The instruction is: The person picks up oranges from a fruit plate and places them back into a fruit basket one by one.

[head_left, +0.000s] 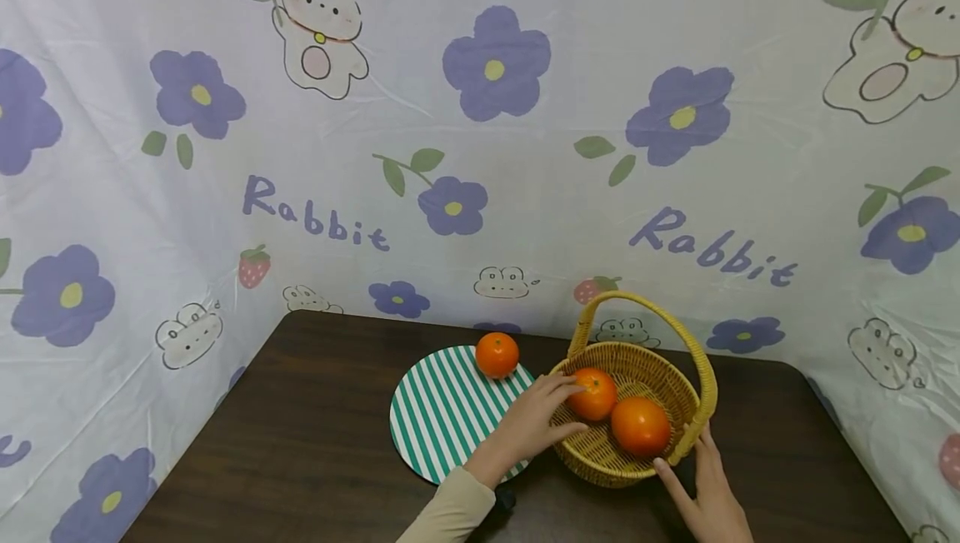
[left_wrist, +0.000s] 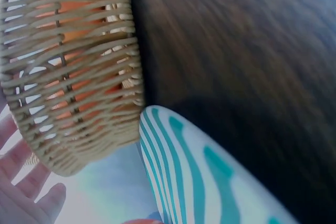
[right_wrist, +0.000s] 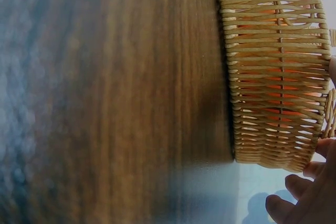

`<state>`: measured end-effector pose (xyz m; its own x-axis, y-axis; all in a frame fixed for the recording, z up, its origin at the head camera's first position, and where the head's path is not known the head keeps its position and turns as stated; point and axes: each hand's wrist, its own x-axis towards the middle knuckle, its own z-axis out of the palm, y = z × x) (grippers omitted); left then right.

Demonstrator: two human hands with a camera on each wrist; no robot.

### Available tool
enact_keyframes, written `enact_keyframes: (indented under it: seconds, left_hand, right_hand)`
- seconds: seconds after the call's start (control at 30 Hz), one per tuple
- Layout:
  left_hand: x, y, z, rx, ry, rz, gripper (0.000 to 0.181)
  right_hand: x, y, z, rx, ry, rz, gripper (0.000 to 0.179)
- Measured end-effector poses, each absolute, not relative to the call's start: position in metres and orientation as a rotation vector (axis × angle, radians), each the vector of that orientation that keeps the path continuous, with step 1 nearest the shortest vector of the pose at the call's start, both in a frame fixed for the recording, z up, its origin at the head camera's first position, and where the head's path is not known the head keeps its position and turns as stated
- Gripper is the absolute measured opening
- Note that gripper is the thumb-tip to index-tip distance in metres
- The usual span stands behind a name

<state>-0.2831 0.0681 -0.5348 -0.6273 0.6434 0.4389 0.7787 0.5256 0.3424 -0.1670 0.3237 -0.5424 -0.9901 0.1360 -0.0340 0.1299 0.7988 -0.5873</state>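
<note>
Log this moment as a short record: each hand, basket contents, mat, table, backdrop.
Left hand: over the left rim of the wicker basket, fingers at the left orange
Right hand: at the basket's right side, thumb by the rim
Basket contents: left orange and right orange, side by side
Striped round mat: left of basket, third orange near its far edge
Table: dark wood-grain
Backdrop: white, printed with rabbits and purple flowers

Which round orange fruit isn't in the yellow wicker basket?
The fruit at the far edge of the green-white striped disc; the other two sit inside the basket.
</note>
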Motion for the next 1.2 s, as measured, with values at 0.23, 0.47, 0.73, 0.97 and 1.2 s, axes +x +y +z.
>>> enact_keyframes:
  seconds: [0.23, 0.47, 0.73, 0.97, 1.2]
  left_hand:
    - [-0.284, 0.059, -0.535, -1.126, -2.532, -0.764, 0.052]
    - [-0.285, 0.047, -0.539, -1.040, -2.572, -0.806, 0.053]
    - [-0.285, 0.036, -0.533, -0.967, -2.581, -0.851, 0.055]
    - [-0.287, 0.029, -0.534, -0.899, -2.581, -0.861, 0.057]
    - [-0.288, 0.022, -0.540, -0.805, -2.577, -0.916, 0.058]
  right_hand:
    - [-0.167, 0.322, -0.539, -0.228, -2.986, 0.978, 0.092]
    - [-0.167, 0.321, -0.540, -0.213, -2.976, 0.973, 0.092]
    - [-0.168, 0.323, -0.541, -0.192, -2.961, 0.971, 0.092]
    - [-0.167, 0.324, -0.541, -0.211, -2.989, 0.962, 0.092]
    - [-0.166, 0.323, -0.540, -0.215, -2.991, 0.976, 0.092]
